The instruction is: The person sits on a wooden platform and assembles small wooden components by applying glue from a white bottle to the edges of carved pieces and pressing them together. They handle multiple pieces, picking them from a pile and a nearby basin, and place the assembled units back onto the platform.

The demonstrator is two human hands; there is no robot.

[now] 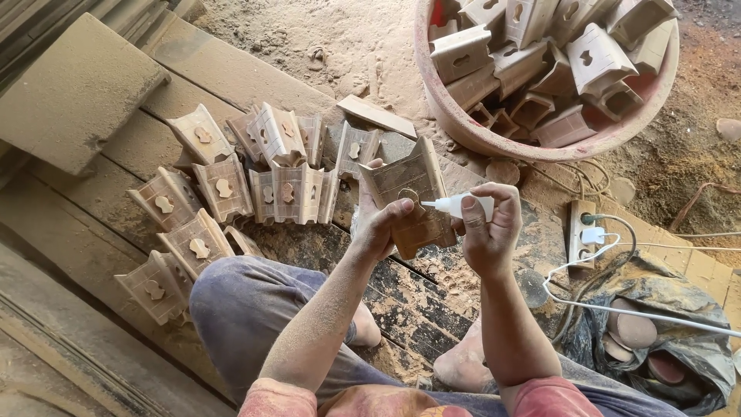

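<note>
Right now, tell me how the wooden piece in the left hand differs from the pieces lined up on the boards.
The held wooden piece is lifted and gripped by the left hand, while the right hand aims a white glue bottle at it. The lined-up pieces rest untouched on the boards. Their cutouts carry pale inlays; the held one's looks unfilled. All share the same flared, grooved shape.

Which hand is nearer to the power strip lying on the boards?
The right. The right hand, holding a small white glue bottle, sits just left of the power strip in the picture. The left hand, holding the carved wooden piece, is farther off.
</note>
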